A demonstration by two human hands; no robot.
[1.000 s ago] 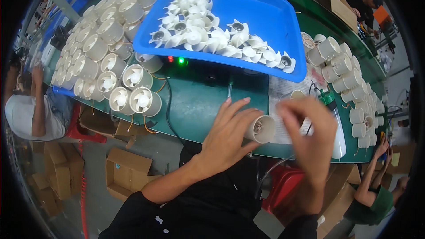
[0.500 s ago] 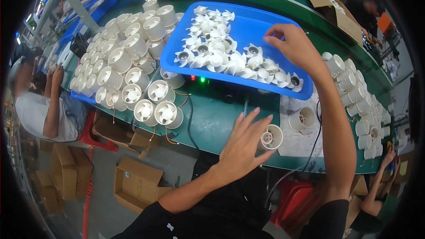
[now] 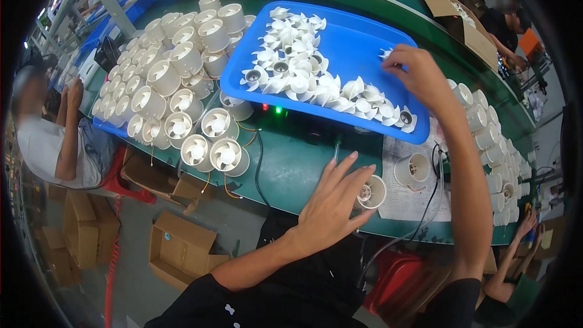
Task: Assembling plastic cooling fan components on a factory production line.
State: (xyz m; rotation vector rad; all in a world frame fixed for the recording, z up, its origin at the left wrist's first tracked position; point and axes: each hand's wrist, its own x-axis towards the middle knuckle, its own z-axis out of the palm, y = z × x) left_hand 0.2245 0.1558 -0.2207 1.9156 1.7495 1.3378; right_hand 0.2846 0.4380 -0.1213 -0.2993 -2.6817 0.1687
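My left hand (image 3: 331, 209) rests on the near edge of the bench, thumb and index finger around the side of a white cylindrical fan housing (image 3: 378, 192), whose open top shows a motor core. Over the right part of a blue tray (image 3: 358, 19), my right hand (image 3: 419, 73) is closed on a small white fan impeller (image 3: 385, 53); only some blade tips show past the fingers. Several more white impellers (image 3: 299, 83) lie in the tray, heaped along its left and near sides. A second open housing (image 3: 412, 169) stands on a printed sheet (image 3: 419, 203), right of my left hand.
Many white fan housings (image 3: 149, 102) are stacked at the left, the nearest with impellers inside and wires hanging. Another stack of housings (image 3: 486, 136) stands at the right. A black cable (image 3: 438, 167) crosses the sheet. A co-worker (image 3: 57, 140) sits at the left; cardboard boxes (image 3: 182, 246) lie below.
My right hand has moved right and slightly down over the tray, now with an impeller in its fingers. One impeller is gone from the heap's upper right. My left hand stays at the housing.
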